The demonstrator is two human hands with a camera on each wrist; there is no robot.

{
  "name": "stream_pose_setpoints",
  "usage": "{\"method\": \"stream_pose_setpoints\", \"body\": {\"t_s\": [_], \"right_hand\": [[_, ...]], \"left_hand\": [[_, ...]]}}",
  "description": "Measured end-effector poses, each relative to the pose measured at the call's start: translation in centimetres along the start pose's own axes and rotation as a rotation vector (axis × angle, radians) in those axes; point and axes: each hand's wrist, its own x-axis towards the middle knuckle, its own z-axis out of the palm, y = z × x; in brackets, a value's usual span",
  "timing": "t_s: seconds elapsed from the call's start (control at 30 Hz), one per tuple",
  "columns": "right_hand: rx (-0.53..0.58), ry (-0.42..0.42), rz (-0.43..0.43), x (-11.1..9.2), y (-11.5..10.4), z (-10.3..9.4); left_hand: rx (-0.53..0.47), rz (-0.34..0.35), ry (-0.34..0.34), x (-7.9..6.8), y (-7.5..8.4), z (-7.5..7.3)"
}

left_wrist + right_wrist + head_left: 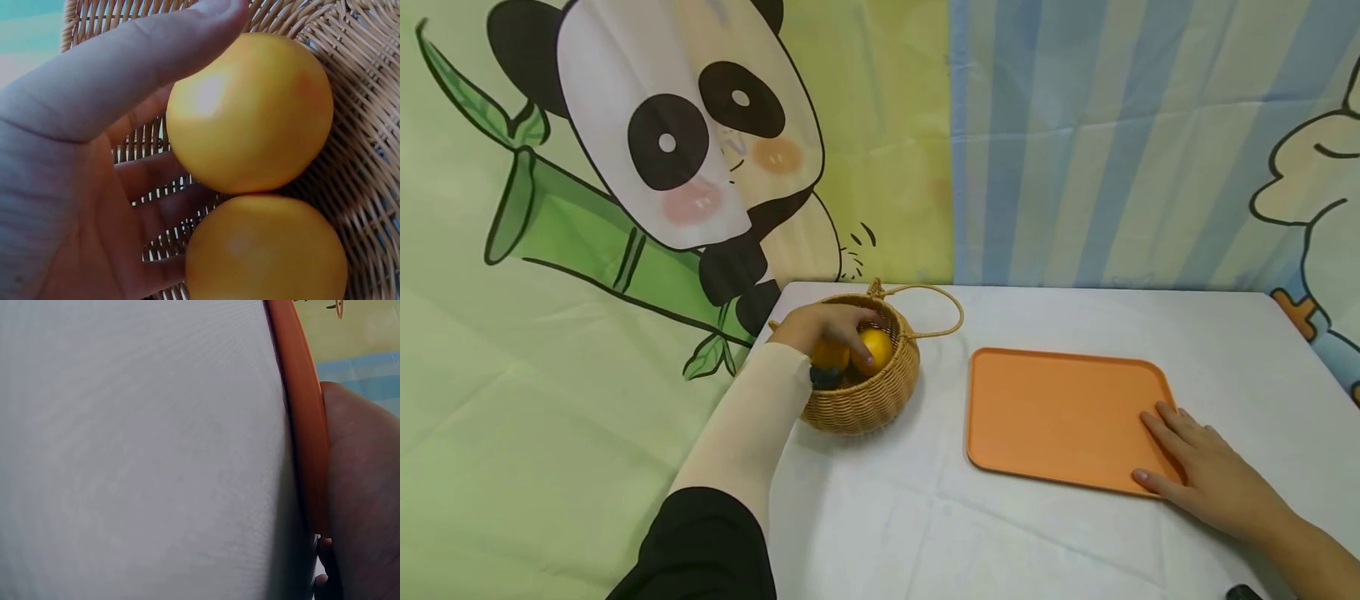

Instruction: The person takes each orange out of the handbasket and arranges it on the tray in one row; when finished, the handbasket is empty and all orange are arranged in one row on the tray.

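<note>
My left hand (833, 327) reaches into a round wicker basket (861, 408). In the left wrist view, its thumb (144, 65) stretches over the upper edge of an orange (250, 112), with other fingers reaching behind the fruit. A second orange (265, 250) lies against the first one. Something dark (826, 377) is also in the basket, its kind unclear. My right hand (1213, 475) rests spread on the right end of an orange rectangular tray (1067, 417). The right wrist view shows the tray rim (306, 425) beside that hand's thumb side (362, 481).
A white cloth (1000, 533) covers the table. The basket's looped handle (961, 317) sticks out toward the right. Behind the table hangs a printed backdrop (1045, 150) with a panda and stripes. A small dark object (1243, 592) shows at the bottom right.
</note>
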Motion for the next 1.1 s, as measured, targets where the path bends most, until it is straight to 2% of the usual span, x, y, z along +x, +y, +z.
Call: {"method": "stream_pose_setpoints", "body": {"t_s": [0.5,0.73,1.0,1.1], "right_hand": [[0.007,0.006,0.000,-0.1,0.0,0.0],[0.003,-0.005,0.016,0.0,0.0,0.1],[0.011,-0.006,0.012,-0.1,0.0,0.1],[0.006,-0.001,0.010,0.0,-0.1,0.1]], "left_hand": [[0.056,0.038,-0.044,0.8,0.1,0.4],[0.087,0.044,-0.008,1.3,0.1,0.9],[0.165,0.105,0.051,1.3,0.1,1.0],[0.163,0.116,0.054,1.4,0.1,0.9]]}}
